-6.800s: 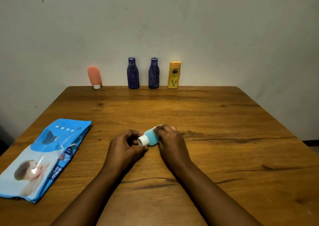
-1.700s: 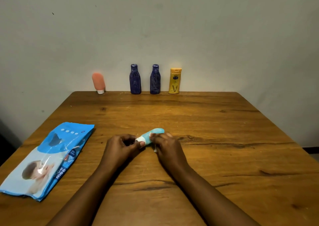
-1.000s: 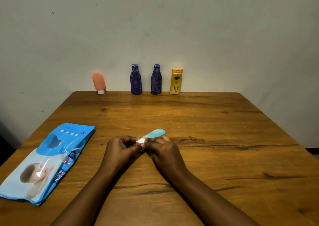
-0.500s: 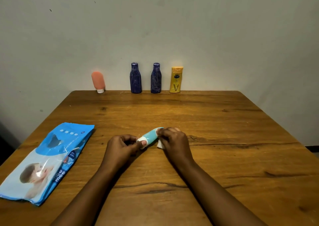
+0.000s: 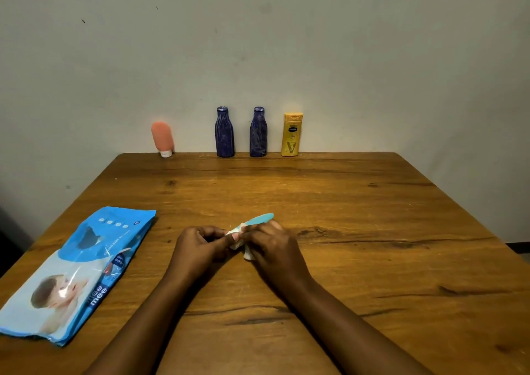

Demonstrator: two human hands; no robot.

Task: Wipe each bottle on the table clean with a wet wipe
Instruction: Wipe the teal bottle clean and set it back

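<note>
Now, midway across the brown wooden counter [image 5: 358,202], our left grip [image 5: 198,245] pinches the cap end of a small teal plastic bottle [image 5: 259,220] while our right grip [image 5: 272,245] clasps a white wet wipe [image 5: 248,254] around it.

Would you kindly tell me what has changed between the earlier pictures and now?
The right hand has slid the wet wipe along the teal bottle from its body to its cap end, baring the rounded tail; the left hand keeps gripping the cap end. The wipes pack, pink tube, both blue bottles and yellow bottle stayed put.
</note>
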